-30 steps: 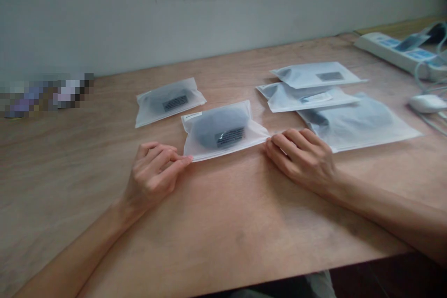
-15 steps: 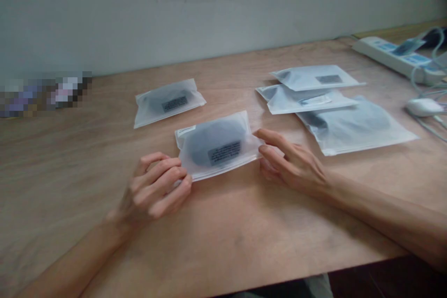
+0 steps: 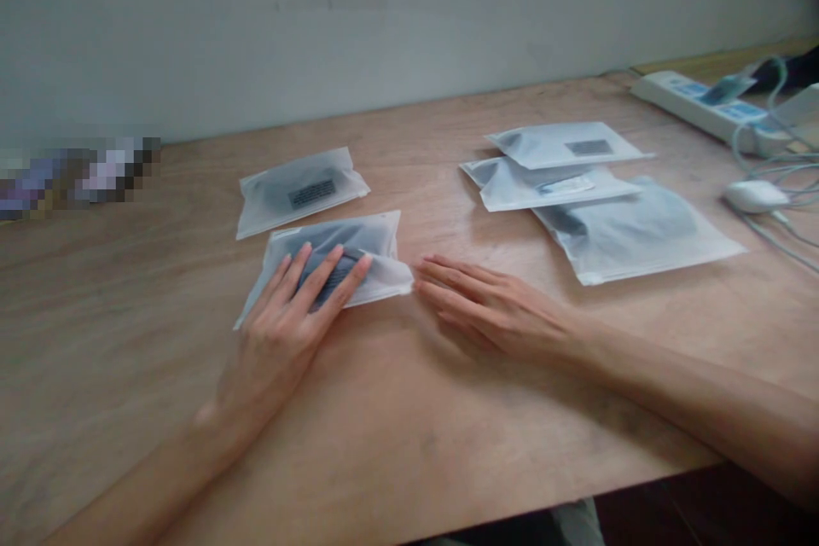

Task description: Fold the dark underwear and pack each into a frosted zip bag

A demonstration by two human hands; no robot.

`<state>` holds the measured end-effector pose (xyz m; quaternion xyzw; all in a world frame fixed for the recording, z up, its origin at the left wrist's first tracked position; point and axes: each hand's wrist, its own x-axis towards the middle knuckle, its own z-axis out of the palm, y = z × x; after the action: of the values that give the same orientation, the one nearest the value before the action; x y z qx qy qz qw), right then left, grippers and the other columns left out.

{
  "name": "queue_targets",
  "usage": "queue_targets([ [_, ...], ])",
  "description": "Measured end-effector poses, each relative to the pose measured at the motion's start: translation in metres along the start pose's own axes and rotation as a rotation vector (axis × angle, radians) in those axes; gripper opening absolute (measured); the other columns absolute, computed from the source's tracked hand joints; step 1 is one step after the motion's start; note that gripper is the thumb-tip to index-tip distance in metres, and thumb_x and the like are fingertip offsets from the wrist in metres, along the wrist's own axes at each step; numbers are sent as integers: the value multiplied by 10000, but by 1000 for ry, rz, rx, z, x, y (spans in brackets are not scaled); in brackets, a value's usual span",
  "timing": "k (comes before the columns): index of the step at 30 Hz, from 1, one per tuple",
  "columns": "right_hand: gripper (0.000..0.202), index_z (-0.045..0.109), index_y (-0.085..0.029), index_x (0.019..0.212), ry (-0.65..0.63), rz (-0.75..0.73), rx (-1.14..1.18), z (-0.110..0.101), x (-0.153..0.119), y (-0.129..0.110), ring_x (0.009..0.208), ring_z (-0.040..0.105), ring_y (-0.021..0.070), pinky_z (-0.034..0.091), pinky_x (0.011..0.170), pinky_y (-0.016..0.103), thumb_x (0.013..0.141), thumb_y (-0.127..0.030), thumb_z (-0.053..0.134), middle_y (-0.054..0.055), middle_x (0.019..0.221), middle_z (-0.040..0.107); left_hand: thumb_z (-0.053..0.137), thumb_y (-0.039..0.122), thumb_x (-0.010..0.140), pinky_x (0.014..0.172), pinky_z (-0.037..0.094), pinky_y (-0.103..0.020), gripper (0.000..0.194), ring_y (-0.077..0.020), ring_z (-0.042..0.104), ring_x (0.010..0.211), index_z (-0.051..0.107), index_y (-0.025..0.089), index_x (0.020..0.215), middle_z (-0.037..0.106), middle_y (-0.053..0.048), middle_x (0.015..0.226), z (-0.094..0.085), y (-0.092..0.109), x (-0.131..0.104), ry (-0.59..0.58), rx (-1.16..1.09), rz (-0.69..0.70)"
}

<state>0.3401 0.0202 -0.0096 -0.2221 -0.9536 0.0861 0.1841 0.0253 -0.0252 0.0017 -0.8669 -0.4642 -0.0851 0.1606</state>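
An indoor workspace — wooden table, wall, power strip.

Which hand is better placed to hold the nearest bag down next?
Probably the left hand: it lies spread across the nearest bag. The right hand is only by that bag's right corner, contact unclear.

I can't tell whether the right hand touches the pouch, partly hidden under the left hand; pixelation blurs leftmost objects.
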Motion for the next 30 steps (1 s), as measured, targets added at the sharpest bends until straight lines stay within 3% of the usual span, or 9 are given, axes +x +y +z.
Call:
queue_targets([
  [4,465,484,-82,1469,11,1,-98,3,0,1,1427,475,285,475,1145,463,1028,-226,500,193,1482,551,358,4,961,1208,341,-639,706,-380,300,1521,288,292,1602,389,-54,1622,8,-24,0,-56,13,-115],
  [11,420,511,-69,1434,-6,-27,-83,-1,2,3,1394,508,282,482,1136,453,1046,-218,449,180,1469,566,362,12,928,1202,342,-634,661,-362,305,1525,421,261,1538,456,-61,1580,19,-61,-1,-23,9,-179],
  [16,422,508,-106,1446,-32,-4,-52,0,0,4,1398,502,277,473,1141,460,1050,-229,428,157,1491,549,394,104,947,1243,310,-577,607,-303,344,1515,388,240,1539,458,-77,1572,25,-80,1,5,-76,-97],
  [20,443,498,-129,1464,-32,40,12,-2,0,1,1421,472,261,411,1187,466,1044,-261,446,145,1506,536,464,236,979,1262,221,-616,610,-332,279,1540,317,252,1570,385,-100,1612,18,-69,5,-6,-72,-112],
  [22,533,460,-118,1496,-39,69,39,-6,1,0,1454,421,290,322,1230,524,1017,-346,506,160,1531,505,515,301,985,1264,195,-628,663,-348,193,1566,258,270,1595,263,-101,1669,12,-55,6,9,-98,-75],
  [24,682,410,-108,1533,-61,107,54,-11,1,-2,1487,360,330,234,1248,584,972,-464,562,179,1566,456,531,333,993,1251,279,-574,714,-335,179,1572,188,280,1617,153,-97,1703,6,-39,6,23,-195,33],
  [26,789,370,-100,1558,-94,147,51,-13,1,-3,1510,311,351,199,1249,605,941,-547,576,191,1598,402,513,338,1008,1233,341,-510,696,-309,231,1561,186,280,1620,148,-92,1705,3,-24,5,-18,-297,196],
  [28,810,351,-106,1572,-124,175,36,-14,0,-3,1528,270,356,191,1246,608,943,-572,561,192,1623,356,506,419,1015,1237,333,-498,691,-326,193,1570,215,251,1619,119,-110,1709,1,-14,4,-151,-371,364],
  [30,800,340,-119,1580,-146,183,27,-14,-1,-4,1543,233,353,195,1245,604,953,-570,547,189,1640,318,503,509,1006,1249,283,-537,718,-355,133,1578,226,256,1619,87,-107,1713,2,-9,4,-253,-389,446],
])
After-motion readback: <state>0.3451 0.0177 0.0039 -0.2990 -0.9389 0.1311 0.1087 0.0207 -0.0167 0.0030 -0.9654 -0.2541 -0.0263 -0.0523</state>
